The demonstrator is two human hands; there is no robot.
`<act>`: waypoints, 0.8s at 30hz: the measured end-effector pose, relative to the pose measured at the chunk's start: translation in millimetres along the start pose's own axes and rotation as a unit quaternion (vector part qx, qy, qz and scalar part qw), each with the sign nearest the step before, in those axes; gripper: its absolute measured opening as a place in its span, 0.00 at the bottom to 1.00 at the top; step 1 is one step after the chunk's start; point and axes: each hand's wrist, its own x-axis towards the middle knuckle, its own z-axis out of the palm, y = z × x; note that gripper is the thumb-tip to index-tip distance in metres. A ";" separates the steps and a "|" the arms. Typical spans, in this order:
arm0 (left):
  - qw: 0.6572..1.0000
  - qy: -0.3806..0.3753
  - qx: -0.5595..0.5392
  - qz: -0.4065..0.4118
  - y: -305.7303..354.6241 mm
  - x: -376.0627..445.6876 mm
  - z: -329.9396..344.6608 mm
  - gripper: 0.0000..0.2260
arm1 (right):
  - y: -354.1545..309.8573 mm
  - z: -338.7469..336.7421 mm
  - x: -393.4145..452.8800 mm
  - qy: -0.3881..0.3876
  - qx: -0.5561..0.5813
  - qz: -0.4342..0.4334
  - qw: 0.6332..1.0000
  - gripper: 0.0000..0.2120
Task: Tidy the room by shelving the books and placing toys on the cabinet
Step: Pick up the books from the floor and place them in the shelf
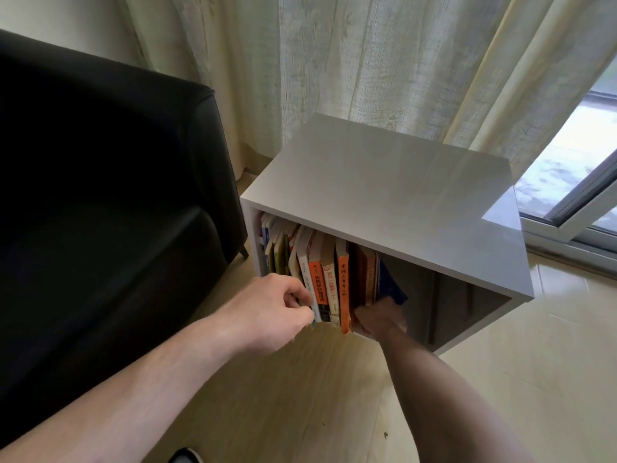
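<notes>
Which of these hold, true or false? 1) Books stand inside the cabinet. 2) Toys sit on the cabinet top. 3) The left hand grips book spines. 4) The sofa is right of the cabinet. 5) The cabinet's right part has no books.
1) True: a row of upright paperback books stands in the glossy grey open-front cabinet.
2) False: no toys show on its top.
3) True: the left hand pinches the spines at the row's left.
4) False: the black leather sofa is left of the cabinet.
5) True: right of the right hand the shelf shows no books.
</notes>
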 end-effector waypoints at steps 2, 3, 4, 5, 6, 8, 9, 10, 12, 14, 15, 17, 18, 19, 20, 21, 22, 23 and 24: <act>1.000 -0.002 0.002 -0.001 -0.1 1.1 0.7 0.13 | -3.9 8.7 9.3 -0.005 0.006 0.031 0.999 0.17; 1.000 -0.003 0.001 -0.001 -0.1 1.1 1.0 0.13 | -6.0 10.5 9.6 -0.011 0.011 0.031 0.999 0.16; 1.000 -0.004 0.000 -0.003 -0.9 1.7 0.9 0.13 | -9.3 13.2 9.5 -0.014 0.015 0.024 0.999 0.14; 1.000 -0.004 0.000 -0.003 -1.3 1.7 0.8 0.13 | -11.6 13.6 6.3 -0.010 0.019 0.014 1.000 0.13; 1.000 -0.004 0.000 -0.004 -2.1 1.6 0.4 0.12 | -11.5 12.8 4.0 -0.012 0.025 0.001 1.000 0.13; 1.000 -0.003 0.000 -0.006 -3.9 1.4 -1.1 0.12 | -9.9 11.8 -2.1 -0.010 0.043 -0.028 0.999 0.10; 1.000 -0.003 -0.001 -0.007 -4.9 1.1 -2.2 0.11 | -8.4 10.5 -5.1 -0.006 0.058 -0.042 0.997 0.07; 1.000 -0.003 -0.003 -0.008 -5.7 0.6 -3.7 0.11 | -6.3 9.0 -9.6 0.003 0.073 -0.052 0.996 0.05; 1.000 0.000 -0.007 -0.008 -7.7 0.3 -7.0 0.11 | -1.9 9.0 -16.1 0.031 0.097 -0.075 0.992 0.04; 1.000 0.000 -0.011 -0.007 -8.6 0.5 -9.1 0.10 | 2.9 10.8 -19.7 0.038 0.115 -0.096 0.988 0.03; 1.000 0.000 -0.012 -0.005 -8.6 1.5 -10.1 0.10 | 4.2 12.1 -21.1 0.038 0.129 -0.099 0.986 0.03; 1.000 -0.003 -0.016 -0.002 -7.6 2.1 -8.9 0.11 | 5.1 11.1 -26.6 0.037 0.162 -0.110 0.980 0.04; 1.000 -0.005 -0.017 0.002 -6.2 2.6 -7.3 0.11 | 4.1 8.4 -30.5 0.037 0.181 -0.117 0.976 0.07; 1.000 -0.008 -0.016 0.005 -4.6 3.0 -5.3 0.11 | 3.8 6.7 -31.3 0.032 0.196 -0.126 0.972 0.10; 1.000 -0.010 -0.014 0.008 -3.5 3.5 -4.1 0.11 | 0.7 3.6 -34.1 0.026 0.205 -0.136 0.969 0.11; 1.000 -0.012 -0.011 0.010 -0.7 3.2 -1.4 0.11 | 2.8 1.2 -32.8 0.017 0.205 -0.148 0.967 0.10; 1.000 -0.015 -0.009 0.012 0.2 3.6 -0.7 0.11 | 3.4 1.0 -31.0 0.007 0.209 -0.150 0.966 0.08; 1.000 -0.019 -0.009 0.012 1.5 3.4 0.5 0.12 | 6.7 1.9 -27.9 -0.008 0.212 -0.149 0.966 0.07; 1.000 -0.022 -0.009 0.013 2.1 3.2 1.8 0.12 | 9.8 1.0 -28.3 -0.024 0.217 -0.148 0.965 0.09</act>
